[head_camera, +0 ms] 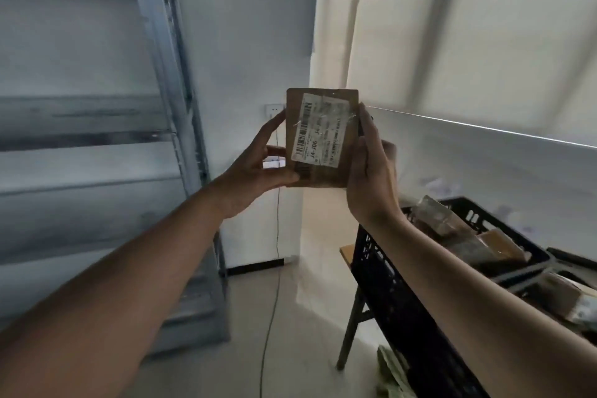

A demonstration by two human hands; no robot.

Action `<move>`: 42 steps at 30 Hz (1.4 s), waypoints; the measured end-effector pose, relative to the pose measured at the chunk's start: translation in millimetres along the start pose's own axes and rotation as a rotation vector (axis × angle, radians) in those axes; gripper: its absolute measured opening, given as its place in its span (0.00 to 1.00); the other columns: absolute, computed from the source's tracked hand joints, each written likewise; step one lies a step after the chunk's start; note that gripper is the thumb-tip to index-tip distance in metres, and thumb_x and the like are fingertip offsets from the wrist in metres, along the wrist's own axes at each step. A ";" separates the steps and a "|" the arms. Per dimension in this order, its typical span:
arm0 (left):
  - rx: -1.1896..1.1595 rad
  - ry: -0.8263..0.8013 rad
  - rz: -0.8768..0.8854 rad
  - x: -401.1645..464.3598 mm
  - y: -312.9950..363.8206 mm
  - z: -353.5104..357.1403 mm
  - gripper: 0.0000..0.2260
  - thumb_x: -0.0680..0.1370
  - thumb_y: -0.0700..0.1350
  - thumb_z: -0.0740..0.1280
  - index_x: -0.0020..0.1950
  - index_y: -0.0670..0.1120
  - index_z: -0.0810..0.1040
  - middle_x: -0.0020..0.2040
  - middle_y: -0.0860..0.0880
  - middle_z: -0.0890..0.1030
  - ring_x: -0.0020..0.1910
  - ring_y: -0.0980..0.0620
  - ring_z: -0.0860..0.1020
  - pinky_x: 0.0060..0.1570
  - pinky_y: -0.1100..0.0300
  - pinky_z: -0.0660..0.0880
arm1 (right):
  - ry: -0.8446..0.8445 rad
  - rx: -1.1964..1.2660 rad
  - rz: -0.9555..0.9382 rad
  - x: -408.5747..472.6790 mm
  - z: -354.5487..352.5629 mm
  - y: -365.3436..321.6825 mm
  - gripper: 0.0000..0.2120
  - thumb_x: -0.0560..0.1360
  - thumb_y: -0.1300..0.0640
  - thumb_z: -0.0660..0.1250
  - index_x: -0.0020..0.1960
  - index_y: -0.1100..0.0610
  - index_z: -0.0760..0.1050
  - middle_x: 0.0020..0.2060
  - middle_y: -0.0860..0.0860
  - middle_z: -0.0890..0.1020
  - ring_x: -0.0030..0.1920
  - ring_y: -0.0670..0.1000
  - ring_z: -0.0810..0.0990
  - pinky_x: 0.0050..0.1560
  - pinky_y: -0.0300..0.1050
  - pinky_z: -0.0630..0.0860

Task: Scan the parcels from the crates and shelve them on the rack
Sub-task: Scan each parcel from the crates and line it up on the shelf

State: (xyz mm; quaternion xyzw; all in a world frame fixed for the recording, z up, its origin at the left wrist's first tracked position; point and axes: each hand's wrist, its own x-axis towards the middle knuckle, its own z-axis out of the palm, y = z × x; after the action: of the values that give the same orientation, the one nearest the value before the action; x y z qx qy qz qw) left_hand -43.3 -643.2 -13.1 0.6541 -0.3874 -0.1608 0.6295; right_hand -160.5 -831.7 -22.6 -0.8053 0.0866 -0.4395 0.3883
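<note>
Left fingers (274,121) curled round the left edge of a flat brown parcel (319,139), thumb pressed across its lower left corner; right fingers (365,126) wrapped behind the right edge, thumb laid upright along that edge. Left hand (255,171) at 9 o'clock of the parcel, right hand (371,178) at 4 o'clock, both gripping it. Parcel held upright in mid-air at picture centre, touching nothing but the two hands, face turned toward the camera. White label (319,134) stuck on that face, turned sideways, barcode along its left side, printed text partly blurred, shiny tape across it. Bare forearms running in from 7 and 5 o'clock. Grey metal rack (97,113) at 9 o'clock, well apart from the parcel, shelves blurred. White wall behind, with a socket (273,110) just beside the left fingertips in the picture and a thin cable (277,236) hanging down to the floor. Black plastic crate (403,300) at 4 o'clock, below the right forearm, holding several more brown parcels (452,229) lying tilted. Second crate (568,258) at the right edge, contents partly cut off. Crates resting on a desk (347,252) with dark legs, only a corner showing.
</note>
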 end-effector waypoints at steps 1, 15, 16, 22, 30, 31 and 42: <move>0.013 0.037 -0.003 -14.3 1.7 -19.3 0.44 0.69 0.44 0.80 0.73 0.79 0.65 0.64 0.45 0.79 0.71 0.45 0.77 0.68 0.41 0.78 | -0.034 0.035 -0.016 -3.0 18.6 -13.1 0.24 0.90 0.52 0.49 0.85 0.40 0.57 0.59 0.55 0.69 0.55 0.37 0.70 0.51 0.24 0.69; 0.080 0.543 0.018 -220.7 37.9 -281.4 0.34 0.81 0.49 0.75 0.82 0.67 0.63 0.76 0.54 0.72 0.70 0.54 0.79 0.64 0.47 0.81 | -0.285 0.418 -0.121 -83.2 294.9 -225.4 0.26 0.86 0.45 0.50 0.84 0.37 0.57 0.58 0.53 0.68 0.61 0.46 0.73 0.63 0.38 0.77; 0.099 0.567 0.022 -235.1 41.1 -298.1 0.34 0.82 0.47 0.73 0.83 0.66 0.62 0.76 0.55 0.73 0.69 0.56 0.79 0.62 0.50 0.82 | -0.305 0.442 -0.123 -89.7 314.3 -239.1 0.26 0.86 0.43 0.50 0.83 0.35 0.57 0.60 0.52 0.68 0.63 0.49 0.73 0.65 0.49 0.78; 0.245 0.721 0.026 -308.7 49.6 -389.1 0.32 0.84 0.44 0.70 0.84 0.62 0.61 0.72 0.55 0.76 0.62 0.61 0.82 0.54 0.56 0.84 | -0.386 0.518 -0.126 -126.3 415.6 -312.3 0.25 0.89 0.53 0.50 0.84 0.37 0.56 0.58 0.43 0.66 0.60 0.39 0.70 0.67 0.49 0.75; 0.418 0.869 -0.032 -371.1 44.0 -522.5 0.35 0.83 0.42 0.72 0.85 0.59 0.60 0.69 0.58 0.78 0.63 0.67 0.79 0.54 0.68 0.80 | -0.512 0.588 -0.198 -143.0 559.2 -389.9 0.24 0.90 0.53 0.49 0.85 0.40 0.56 0.61 0.54 0.67 0.55 0.30 0.67 0.58 0.23 0.65; 0.428 0.887 -0.044 -376.4 42.9 -541.0 0.36 0.82 0.43 0.73 0.85 0.60 0.59 0.69 0.59 0.78 0.63 0.64 0.80 0.54 0.68 0.80 | -0.537 0.604 -0.197 -142.0 580.3 -399.1 0.25 0.90 0.54 0.49 0.85 0.40 0.56 0.60 0.54 0.67 0.56 0.31 0.67 0.56 0.21 0.64; 0.602 1.002 -0.191 -429.3 39.7 -747.1 0.59 0.68 0.39 0.85 0.86 0.63 0.51 0.76 0.52 0.72 0.70 0.51 0.78 0.64 0.50 0.81 | -0.670 0.766 -0.260 -131.5 818.9 -502.5 0.25 0.89 0.53 0.48 0.85 0.43 0.56 0.61 0.54 0.68 0.56 0.26 0.66 0.57 0.19 0.64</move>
State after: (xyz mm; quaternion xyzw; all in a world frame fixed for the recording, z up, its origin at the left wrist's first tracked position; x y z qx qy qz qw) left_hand 188.0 187.0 21.8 0.8319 -0.0110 0.2288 0.5054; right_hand 294.1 24.8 -9.8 -0.7063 -0.3097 -0.2025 0.6035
